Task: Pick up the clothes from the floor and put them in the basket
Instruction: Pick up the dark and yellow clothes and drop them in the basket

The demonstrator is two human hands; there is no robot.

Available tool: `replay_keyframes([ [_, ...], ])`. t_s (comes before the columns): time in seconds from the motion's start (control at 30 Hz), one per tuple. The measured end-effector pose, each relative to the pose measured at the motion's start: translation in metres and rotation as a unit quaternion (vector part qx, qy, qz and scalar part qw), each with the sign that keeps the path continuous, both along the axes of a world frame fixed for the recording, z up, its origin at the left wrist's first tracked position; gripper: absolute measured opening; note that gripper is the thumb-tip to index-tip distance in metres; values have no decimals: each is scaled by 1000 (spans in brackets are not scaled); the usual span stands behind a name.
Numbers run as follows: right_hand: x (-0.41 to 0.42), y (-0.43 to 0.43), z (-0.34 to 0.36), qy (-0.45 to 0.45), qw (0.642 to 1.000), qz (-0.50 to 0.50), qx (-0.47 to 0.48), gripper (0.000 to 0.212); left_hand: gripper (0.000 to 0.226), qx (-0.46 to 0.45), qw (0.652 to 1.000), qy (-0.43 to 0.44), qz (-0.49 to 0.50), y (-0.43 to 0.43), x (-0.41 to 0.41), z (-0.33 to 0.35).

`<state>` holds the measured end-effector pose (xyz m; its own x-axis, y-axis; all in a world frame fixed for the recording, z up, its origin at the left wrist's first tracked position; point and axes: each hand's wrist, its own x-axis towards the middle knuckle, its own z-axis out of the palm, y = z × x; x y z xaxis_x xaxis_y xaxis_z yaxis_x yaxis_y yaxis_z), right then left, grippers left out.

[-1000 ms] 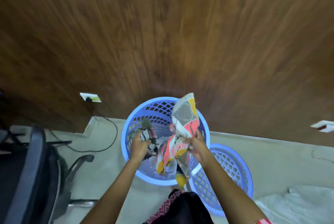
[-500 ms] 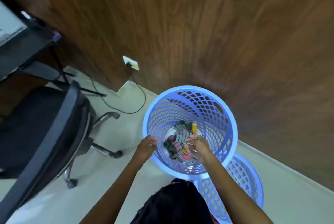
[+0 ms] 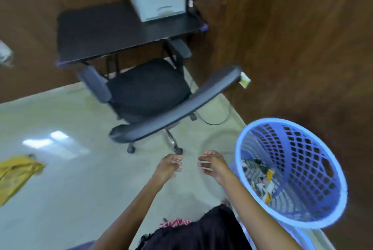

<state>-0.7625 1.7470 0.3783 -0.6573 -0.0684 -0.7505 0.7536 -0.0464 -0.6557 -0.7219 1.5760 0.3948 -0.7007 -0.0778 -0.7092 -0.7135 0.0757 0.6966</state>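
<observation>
Left hand (image 3: 168, 167) and right hand (image 3: 214, 164) are out in front of the person in the head view, and both hold nothing. The left fingers are a bit bent and loose. The right fingers are nearly straight and spread. The two hands are near each other but do not touch.

The basket (image 3: 302, 148) stands just to the right of the right hand, by the wall (image 3: 302, 48). Some clothes (image 3: 256, 171) lie at the bottom of it. One yellow cloth (image 3: 16, 171) lies on the floor (image 3: 80, 189), far off to the left, well apart from both hands. It looks like the next one to get.

To do this well, the person should walk to the yellow cloth and go around the chair (image 3: 149, 92). The cloth looks soft and floppy, so a grab at its middle with the whole hand should bunch it up. Then no loose end drags or hangs over the side of the basket when it goes in.
</observation>
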Motion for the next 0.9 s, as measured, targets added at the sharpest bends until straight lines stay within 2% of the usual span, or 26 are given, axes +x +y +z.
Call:
replay_keyframes([
  [0.1,9,-74,2,4,996,91,-3,18,22,-14,996,14,91,-66,35,6],
  [0.2,26,-163,12,10,979,202,-9,16,21,-20,974,33,222,-138,81,13],
  [0.27,31,-188,16,11,970,241,-11,17,21,-13,964,42,264,-157,94,15],
  [0.43,49,-308,32,21,927,373,-30,15,25,-3,902,57,428,-233,146,18],
  [0.6,53,-405,35,23,904,423,-60,17,20,-22,868,65,491,-301,160,20],
  [0.77,37,-514,40,35,890,450,-60,21,26,-46,829,73,552,-399,152,29],
  [0.9,24,-591,46,42,878,471,-71,19,26,-48,817,77,569,-463,143,38],
])
